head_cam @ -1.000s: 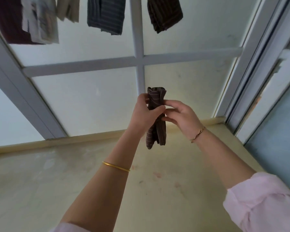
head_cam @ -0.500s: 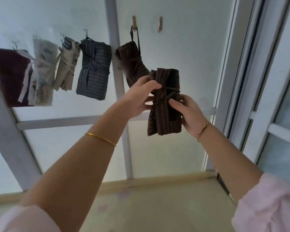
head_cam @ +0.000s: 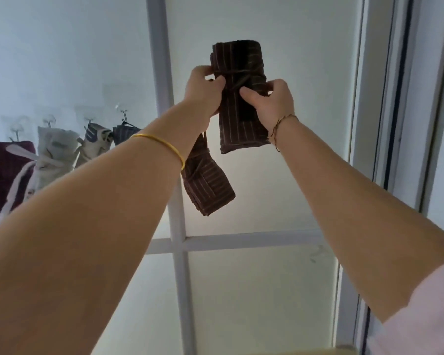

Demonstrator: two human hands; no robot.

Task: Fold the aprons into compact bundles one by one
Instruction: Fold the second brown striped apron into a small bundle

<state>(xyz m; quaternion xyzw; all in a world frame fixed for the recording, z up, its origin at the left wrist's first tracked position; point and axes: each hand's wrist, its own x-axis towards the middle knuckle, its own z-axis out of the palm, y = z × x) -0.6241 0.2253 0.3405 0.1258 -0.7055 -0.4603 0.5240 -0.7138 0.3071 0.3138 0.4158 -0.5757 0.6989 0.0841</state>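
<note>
A dark brown striped apron bundle point(head_cam: 237, 80), rolled and tied round the middle with its own strings, is held up high in front of the frosted glass wall. My left hand point(head_cam: 204, 89) grips its left edge at the tie. My right hand point(head_cam: 269, 98) pinches its right side and the knot. Just below it hangs a second brown striped bundle point(head_cam: 207, 184), partly behind my left wrist.
More folded aprons hang from hooks at the left: a navy striped bundle point(head_cam: 124, 133), two cream printed bundles point(head_cam: 55, 152), and a maroon bundle point(head_cam: 0, 180). A white frame post point(head_cam: 164, 103) runs behind the hands. A sliding door frame point(head_cam: 395, 98) stands at the right.
Both hands have raised the tied brown bundle from near the floor to above the hanging bundles. The view has tilted upward, and the hanging brown bundle now sits below the held one.
</note>
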